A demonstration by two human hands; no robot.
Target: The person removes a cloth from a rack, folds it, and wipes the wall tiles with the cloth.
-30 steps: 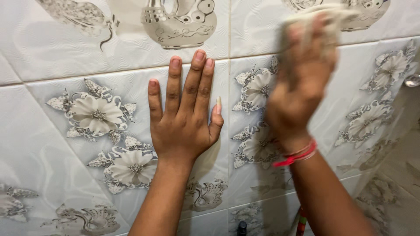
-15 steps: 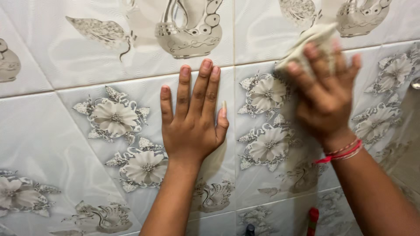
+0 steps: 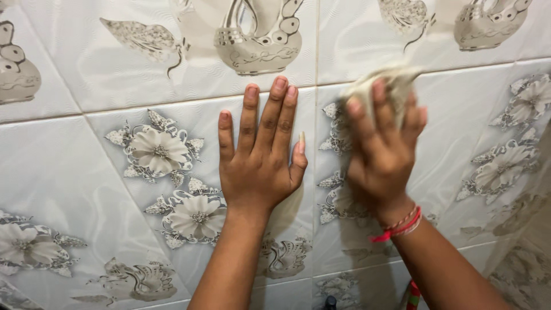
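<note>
My left hand (image 3: pixel 259 161) lies flat against the white tiled wall (image 3: pixel 92 172), fingers together and pointing up, holding nothing. To its right, my right hand (image 3: pixel 383 155) presses a crumpled pale cloth (image 3: pixel 383 83) onto the wall, fingers spread over it. The cloth shows above my fingertips, blurred by motion. A red thread band (image 3: pixel 399 227) circles my right wrist. The tiles carry grey flower prints (image 3: pixel 158 150) and swan prints (image 3: pixel 258 40).
Grout lines cross the wall between tiles. At the bottom edge a small dark object (image 3: pixel 330 302) and a red-striped object (image 3: pixel 412 294) peek out below my right forearm. The wall turns a corner at the far right (image 3: pixel 534 229).
My right hand with the cloth has swept down and left across the tiles, closer to my left hand. The left hand stays flat on the wall.
</note>
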